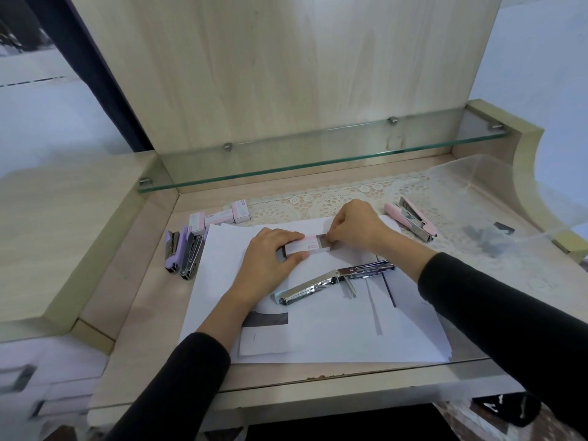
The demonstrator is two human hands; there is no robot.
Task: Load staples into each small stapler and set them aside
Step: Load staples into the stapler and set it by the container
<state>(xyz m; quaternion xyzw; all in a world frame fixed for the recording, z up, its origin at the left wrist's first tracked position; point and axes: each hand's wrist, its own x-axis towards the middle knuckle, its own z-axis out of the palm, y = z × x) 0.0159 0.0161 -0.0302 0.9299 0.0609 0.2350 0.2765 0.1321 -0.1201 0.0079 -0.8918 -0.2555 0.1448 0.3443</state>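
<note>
The left hand (270,253) held a small staple box (305,247) down on the white paper (318,332), thumb and fingers pinching its sleeve. The right hand (356,227) met the box's open end, fingertips pressed together there, probably on the inner tray, though the view was too small to be sure. Just in front of the box lay an opened chrome stapler (334,280). Left of the paper sat two purple staplers (181,253), with spare staple boxes (222,216) behind them. Right of the paper, a pink stapler (410,218) lay open on the bench (133,329).
</note>
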